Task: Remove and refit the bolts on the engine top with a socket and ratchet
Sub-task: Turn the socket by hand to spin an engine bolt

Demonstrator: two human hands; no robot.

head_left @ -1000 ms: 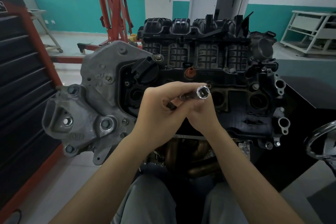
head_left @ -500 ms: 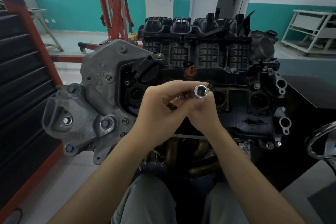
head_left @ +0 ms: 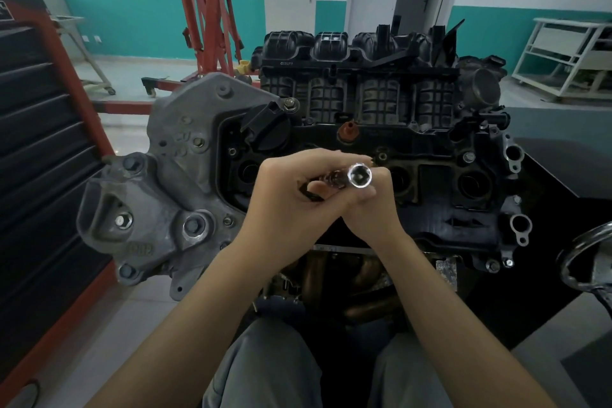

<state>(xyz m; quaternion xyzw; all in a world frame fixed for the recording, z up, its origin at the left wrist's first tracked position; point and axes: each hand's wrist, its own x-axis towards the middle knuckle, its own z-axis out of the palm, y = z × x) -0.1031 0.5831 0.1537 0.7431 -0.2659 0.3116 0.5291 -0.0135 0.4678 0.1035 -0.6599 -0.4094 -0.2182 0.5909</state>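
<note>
Workshop: engine [head_left: 381, 103], red hoist [head_left: 207, 10], tool chest [head_left: 36, 142].

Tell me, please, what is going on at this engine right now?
A person sits before the black engine top, both hands raised above it. The left hand and the right hand together hold a shiny chrome socket on its tool; the socket's open end faces the camera. It is not on any bolt at this moment. The grey cast metal bracket at the left is untouched.

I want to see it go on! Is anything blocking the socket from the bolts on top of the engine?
Nothing visible. The socket is held in both hands above the engine top, its opening facing the camera.
</note>
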